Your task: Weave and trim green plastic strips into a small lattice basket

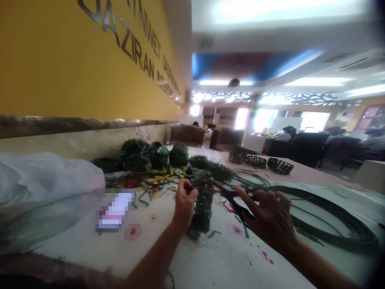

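I see a big yellow wall (60, 60) with dark letters on my left, and under it a long table (216, 265) with a white cloth that has small flowers on it. A white plastic bag (45, 180) lies at the left side of the table. A long coil of dark green strips (331, 224) curls over the right side. Farther back sit many finished green woven baskets (159, 154), some round and some low, with cut bits of yellow and green scraps (159, 176) in front of them. Right in the middle, between my two hands, stands the small half-made green basket (202, 204). My left hand (185, 200) is closed on its top edge, pinching it on the left side. My right hand (270, 218) holds dark scissors (231, 198), with a finger stretched along them, and the blades point at the basket. I think the basket is very light and a bit bendy, because it is woven from thin strips with holes in between. It could squash if squeezed hard, so the firm top rim is the best place to hold it. The loose strips look smooth and springy.
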### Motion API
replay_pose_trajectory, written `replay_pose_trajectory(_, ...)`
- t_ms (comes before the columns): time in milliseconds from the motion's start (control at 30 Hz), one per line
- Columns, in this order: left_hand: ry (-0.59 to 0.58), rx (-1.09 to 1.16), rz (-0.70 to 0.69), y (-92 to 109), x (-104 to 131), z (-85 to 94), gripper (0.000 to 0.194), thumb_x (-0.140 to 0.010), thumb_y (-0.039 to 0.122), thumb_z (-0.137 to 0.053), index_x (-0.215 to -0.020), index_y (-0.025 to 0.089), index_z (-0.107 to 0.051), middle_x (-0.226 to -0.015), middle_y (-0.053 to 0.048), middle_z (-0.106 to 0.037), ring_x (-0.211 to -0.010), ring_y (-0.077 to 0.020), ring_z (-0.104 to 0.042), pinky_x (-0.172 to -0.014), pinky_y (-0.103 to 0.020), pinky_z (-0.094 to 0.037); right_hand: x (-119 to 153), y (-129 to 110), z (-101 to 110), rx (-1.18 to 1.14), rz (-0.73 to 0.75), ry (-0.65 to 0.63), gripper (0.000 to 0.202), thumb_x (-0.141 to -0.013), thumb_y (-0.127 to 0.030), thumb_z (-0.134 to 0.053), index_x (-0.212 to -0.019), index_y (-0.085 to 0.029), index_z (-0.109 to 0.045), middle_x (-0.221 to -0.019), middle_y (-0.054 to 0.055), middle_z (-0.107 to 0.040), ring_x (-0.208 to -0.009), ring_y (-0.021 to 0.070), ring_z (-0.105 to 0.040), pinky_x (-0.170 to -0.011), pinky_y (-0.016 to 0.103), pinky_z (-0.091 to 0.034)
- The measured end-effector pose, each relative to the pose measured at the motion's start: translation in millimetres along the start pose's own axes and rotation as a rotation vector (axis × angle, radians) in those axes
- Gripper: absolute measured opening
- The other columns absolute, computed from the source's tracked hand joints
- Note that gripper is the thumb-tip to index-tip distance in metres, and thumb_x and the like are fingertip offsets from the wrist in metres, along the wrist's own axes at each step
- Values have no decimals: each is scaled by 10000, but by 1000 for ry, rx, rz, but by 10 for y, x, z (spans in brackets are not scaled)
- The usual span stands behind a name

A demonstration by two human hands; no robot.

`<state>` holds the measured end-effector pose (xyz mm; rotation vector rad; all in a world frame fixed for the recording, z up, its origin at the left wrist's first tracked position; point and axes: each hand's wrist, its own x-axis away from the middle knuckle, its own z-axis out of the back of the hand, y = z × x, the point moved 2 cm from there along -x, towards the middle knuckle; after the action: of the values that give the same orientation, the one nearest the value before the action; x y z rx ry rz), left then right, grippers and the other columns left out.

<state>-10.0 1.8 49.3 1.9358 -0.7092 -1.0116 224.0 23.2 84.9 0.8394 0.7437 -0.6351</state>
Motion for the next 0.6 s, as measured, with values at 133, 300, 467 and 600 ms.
replay_pose_trajectory(133,-11,5,-12,3,-7,5,212,-735,190,-603,-852,217,-429,-737,55,-404,-636,-92,-390,-627,-198,-358,-7,-18,14,105,65,53,407,-929,-322,-577,-1330,-258,-589,-787,49,-556,-798,230,-480,-869,423,-292)
replay_pose_trajectory(300,-14,-29,1,8,17,-14,221,-736,203,-618,-841,218,-425,-734,49,-411,-644,-97,-401,-634,-202,-362,-81,33,102,87,97,39,436,-921,-206,-554,-1349,-285,-572,-797,53,-574,-836,244,-505,-897,433,-295)
replay_pose_trajectory(467,-43,-31,5,12,57,-56,221,-750,203,-606,-846,221,-408,-745,52,-403,-642,-96,-396,-628,-207,-353,-196,100,254,10,97,-49,421,-898,-184,-542,-1308,-251,-609,-854,79,-603,-831,257,-519,-882,440,-310)
replay_pose_trajectory(600,-88,-49,-16,2,83,-79,206,-771,178,-582,-865,220,-403,-769,49,-389,-661,-96,-390,-632,-209,-345,-298,127,378,-12,152,-88,410,-903,-223,-524,-1305,-221,-604,-863,93,-608,-833,275,-517,-868,451,-316)
